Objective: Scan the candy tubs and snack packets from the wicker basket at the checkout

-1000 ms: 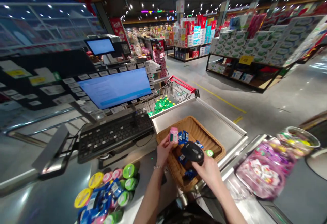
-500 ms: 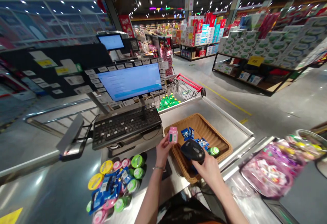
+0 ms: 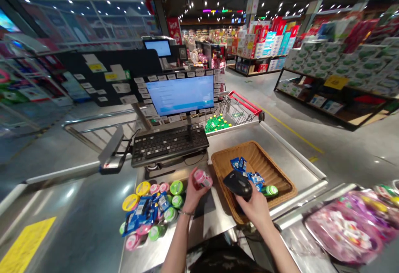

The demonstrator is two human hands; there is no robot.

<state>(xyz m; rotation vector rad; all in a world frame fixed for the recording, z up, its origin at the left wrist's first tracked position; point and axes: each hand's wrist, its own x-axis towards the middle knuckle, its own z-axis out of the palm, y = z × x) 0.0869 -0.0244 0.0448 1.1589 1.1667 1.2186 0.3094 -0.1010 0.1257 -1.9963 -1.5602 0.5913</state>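
Left hand (image 3: pixel 192 193): fingers bent in around one pink container (image 3: pixel 203 178), parted only by its width, holding it; thin bracelet (image 3: pixel 187 212) at the wrist
Pink container: single, tilted, raised above the tabletop (image 3: pixel 87 219), in the space between the loose goods and the basket, near the basket's left edge
Right hand (image 3: pixel 257 208): fingers wrapped about the handle of a black scanner (image 3: pixel 238 183), a firm hold
Black scanner: one, handheld, head directed leftward, over the near part of the basket
Wicker basket (image 3: pixel 277 165): brown, ribbed, on the metal surface to the right; contents in view are several blue packets (image 3: pixel 256 178) and one green-lidded container (image 3: pixel 270 190) lying on its side; part of the interior hidden by scanner and hand
Loose goods, left of the left hand: blue packets in a heap (image 3: pixel 141 210), two yellow lids (image 3: pixel 142 188) at the far left edge, green-lidded tubs (image 3: pixel 176 187) along the right edge, further pink tubs (image 3: pixel 133 242) at the near end
Keyboard (image 3: pixel 170 142): black, beyond the loose goods, below a lit monitor (image 3: pixel 182 94); screen text too small to read
Trolley (image 3: pixel 245 102): red-handled, past the tabletop, green bottles (image 3: pixel 218 123) with yellow caps inside
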